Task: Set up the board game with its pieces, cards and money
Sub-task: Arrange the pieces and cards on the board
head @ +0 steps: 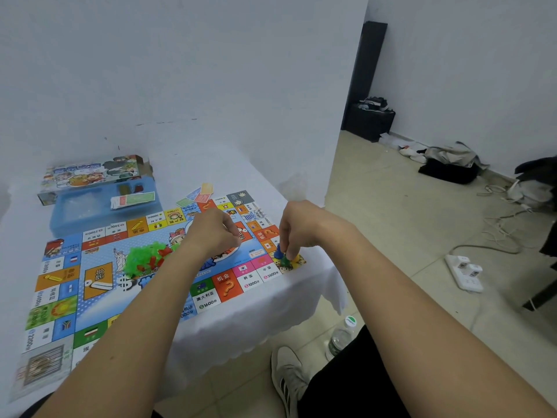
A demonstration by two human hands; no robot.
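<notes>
A: Item one, the board (99, 282). Where is it, and why there?

B: Spread flat on the white tablecloth (271, 309), its printed squares face up, so every square is in reach from the seat. I judge that the reason.

A: Item two, the right hand (297, 227).

B: Fingers bent downward, narrow, pinching a green pawn (284, 261) at the board's near right corner square. A blue pawn (278, 252) stands just beside it, touching or nearly so; I cannot tell which. Probably that corner is the starting square.

A: Item three, the left hand (211, 232).

B: Over the middle of the board, fingers curled inward. Whether it holds anything I cannot tell; the fingertips are hidden.

A: Item four, loose pieces.

B: A heap of green and red houses (144, 257) in the board's centre, just left of the left wrist, likely tipped out for sorting.

A: Item five, cards and money.

B: A few cards (199, 193) lie past the far edge of the board. More paper sits in the blue tray (60, 220), with the box (93, 173) behind it, well apart from both hands.
</notes>
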